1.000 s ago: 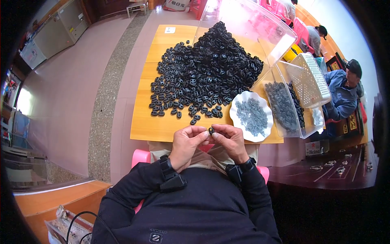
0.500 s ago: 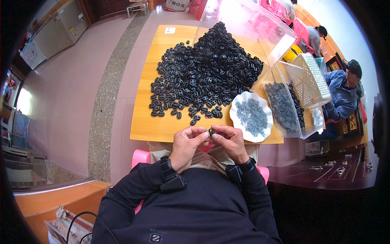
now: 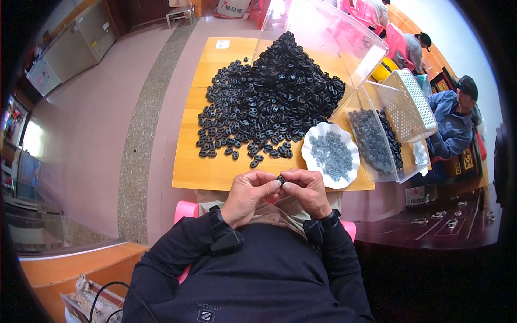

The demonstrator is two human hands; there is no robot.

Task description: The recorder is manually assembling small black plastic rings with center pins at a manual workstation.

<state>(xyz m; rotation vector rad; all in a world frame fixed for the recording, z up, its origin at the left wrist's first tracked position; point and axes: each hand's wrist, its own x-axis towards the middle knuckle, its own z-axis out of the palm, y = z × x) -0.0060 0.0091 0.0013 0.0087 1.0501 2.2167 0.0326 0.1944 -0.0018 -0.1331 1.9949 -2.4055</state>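
Just beyond the near edge of the wooden table (image 3: pixel 186 172), both hands meet in front of my body. Between their thumbs and fingers sits a small black two-hole plastic piece (image 3: pixel 281 180), resembling a cord lock. My left hand (image 3: pixel 245 196) pinches it from one side, my right hand (image 3: pixel 309 192) from the other. Fingertips partly cover it. A large heap of similar black pieces (image 3: pixel 269 102) spreads over the table, with a few loose ones at its near edge. Close to my right hand stands a white scalloped dish (image 3: pixel 308 159) with many tiny grey parts (image 3: pixel 332 156), too small to tell apart.
A clear plastic bin (image 3: pixel 371 54) lies tipped behind the heap. At the right, a clear box (image 3: pixel 396 172) holds grey and black parts, beside a white perforated basket (image 3: pixel 412 102). A person in blue (image 3: pixel 452 124) sits beyond it. Other people sit farther back near pink chairs (image 3: pixel 398 43).
The black piece has been turned between my fingertips, so its two-hole side now shows more. Both hands stay in nearly the same place. The view has shifted slightly.
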